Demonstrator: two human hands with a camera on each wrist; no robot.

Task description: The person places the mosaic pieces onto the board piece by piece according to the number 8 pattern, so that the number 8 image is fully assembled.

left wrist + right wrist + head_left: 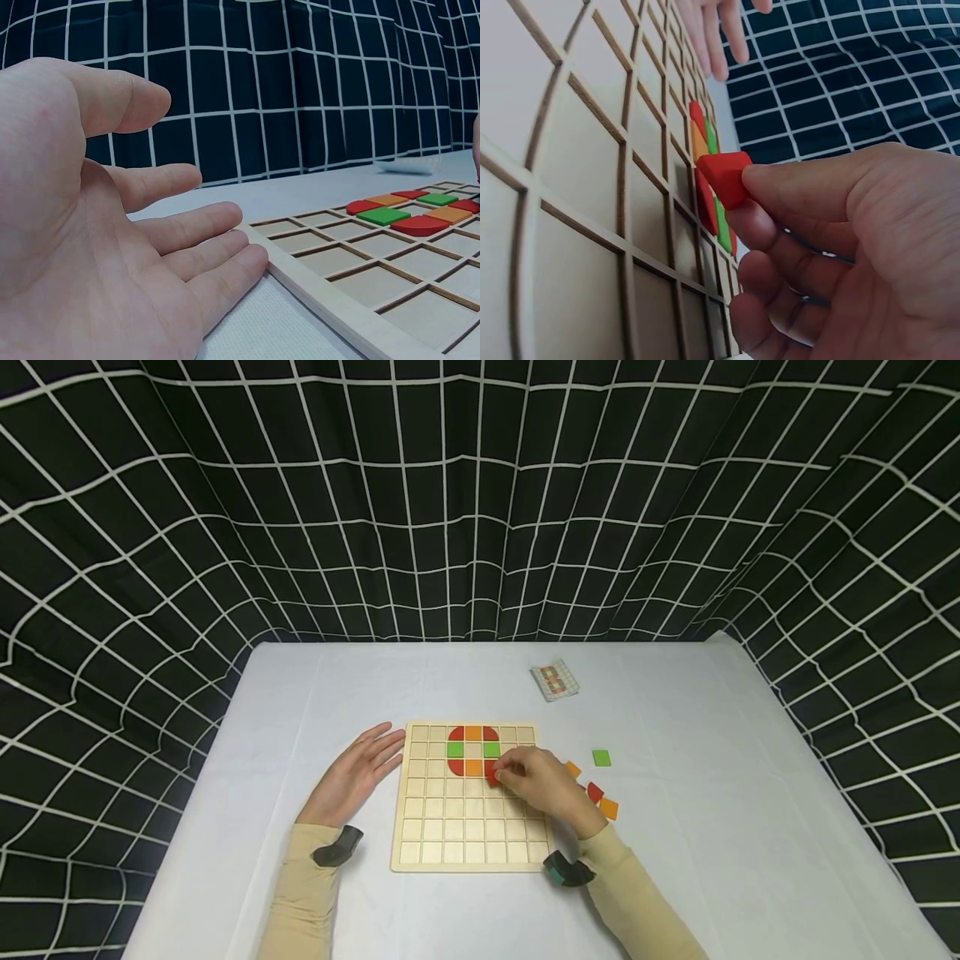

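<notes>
The left hand (356,777) lay relaxed and held nothing, fingers extended, fingertips at the left edge of the board (453,807). On the board's far rows, red, orange and green tiles (455,749) formed a ring. Just nearer than the ring's near right corner, over the board, the right hand (536,779) pinched a red piece (492,775) between thumb and finger. Beyond the board lay a card (555,681); right of the board, some loose pieces (609,809).
</notes>
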